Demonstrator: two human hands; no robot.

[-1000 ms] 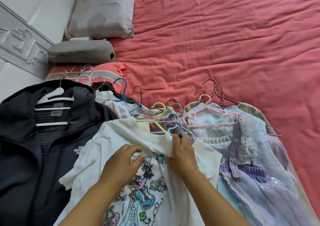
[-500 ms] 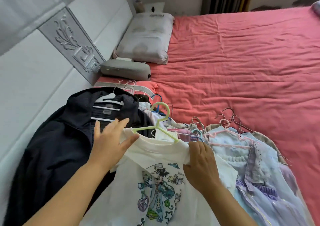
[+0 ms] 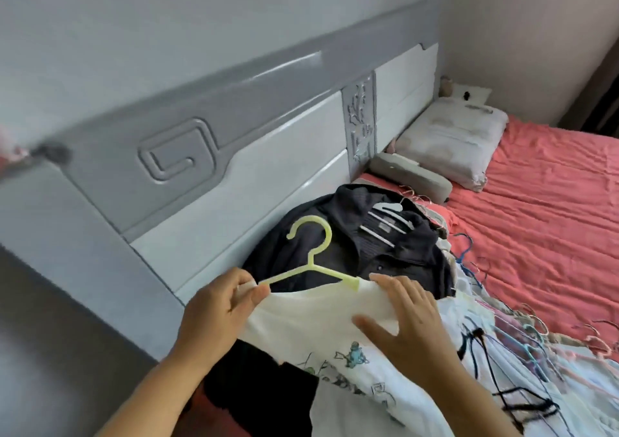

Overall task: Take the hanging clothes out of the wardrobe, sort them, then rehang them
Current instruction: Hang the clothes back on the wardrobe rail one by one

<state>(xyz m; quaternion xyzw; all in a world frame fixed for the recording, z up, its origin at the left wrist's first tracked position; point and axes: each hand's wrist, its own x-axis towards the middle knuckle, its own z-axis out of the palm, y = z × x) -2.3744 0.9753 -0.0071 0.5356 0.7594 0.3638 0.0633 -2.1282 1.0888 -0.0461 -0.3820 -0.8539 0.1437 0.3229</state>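
A white T-shirt [image 3: 301, 322] with a cartoon print hangs on a yellow-green plastic hanger [image 3: 315, 252], lifted above the bed. My left hand [image 3: 217, 312] pinches the shirt's left shoulder at the hanger's end. My right hand [image 3: 402, 319] holds the right shoulder, fingers curled over the fabric. Behind the shirt lies a dark jacket [image 3: 385, 249] on a white hanger [image 3: 390, 207]. To the right, pale garments [image 3: 522, 363] on several coloured hangers are spread over the bed.
The grey and white headboard [image 3: 234, 182] runs along the left. A pink bedsheet [image 3: 542, 229] covers the bed, with a white pillow [image 3: 452, 145] and a grey cushion [image 3: 408, 175] at its head. A black item [image 3: 261, 379] lies under the shirt.
I have lifted the white shirt off the pile and swung it left, over the dark jacket. My left hand now pinches its shoulder. The view has turned toward the headboard.
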